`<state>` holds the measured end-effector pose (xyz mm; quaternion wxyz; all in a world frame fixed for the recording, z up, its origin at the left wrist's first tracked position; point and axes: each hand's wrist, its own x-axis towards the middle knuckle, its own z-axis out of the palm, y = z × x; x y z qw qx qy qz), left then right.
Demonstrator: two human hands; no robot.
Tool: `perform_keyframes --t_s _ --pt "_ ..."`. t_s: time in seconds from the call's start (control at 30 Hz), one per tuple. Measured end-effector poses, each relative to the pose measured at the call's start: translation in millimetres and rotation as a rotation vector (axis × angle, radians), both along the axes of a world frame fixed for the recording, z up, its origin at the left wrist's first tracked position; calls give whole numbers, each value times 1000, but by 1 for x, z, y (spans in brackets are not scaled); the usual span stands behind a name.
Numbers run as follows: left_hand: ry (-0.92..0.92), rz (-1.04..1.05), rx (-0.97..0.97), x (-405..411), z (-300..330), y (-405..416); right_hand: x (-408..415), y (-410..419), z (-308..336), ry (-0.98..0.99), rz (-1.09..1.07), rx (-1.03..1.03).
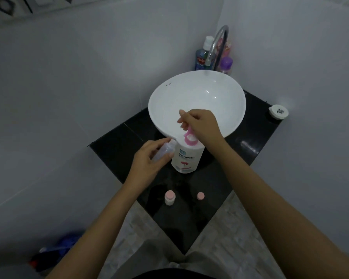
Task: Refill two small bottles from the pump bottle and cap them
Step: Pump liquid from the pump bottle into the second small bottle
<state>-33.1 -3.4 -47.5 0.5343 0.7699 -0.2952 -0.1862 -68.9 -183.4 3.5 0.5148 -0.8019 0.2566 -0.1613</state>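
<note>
My left hand (149, 158) grips the light, slippery small bottle (163, 151) by its body; right hand (199, 125) curls over the pump head (188, 137).

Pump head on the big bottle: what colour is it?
Pink, on the pump head under the right hand; head view.

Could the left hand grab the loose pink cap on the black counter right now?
Probably not yet. The left hand is full, holding a small clear bottle up to the pump bottle. The path to the loose pink cap looks open, so it likely could once it sets the bottle down.
</note>
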Motion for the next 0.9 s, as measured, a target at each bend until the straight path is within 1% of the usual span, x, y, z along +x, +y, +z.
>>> perform_keyframes --t_s 0.1,0.3,0.5,0.63,0.77,0.9 --pt "-15 -22 4 5 1 -3 4 0 -8 -4 15 114" --pt "5 -15 -50 2 2 -9 6 4 -14 -17 -67 97" --pt "74 16 -101 -7 14 -16 6 5 -15 -33 -79 104" --pt "87 47 -149 -14 21 -18 7 4 -17 -50 -68 86" --pt "76 68 -129 -14 26 -20 6 3 -18 -51 -49 78" --pt "89 172 -101 -12 25 -22 6 3 -18 -60 -50 134"
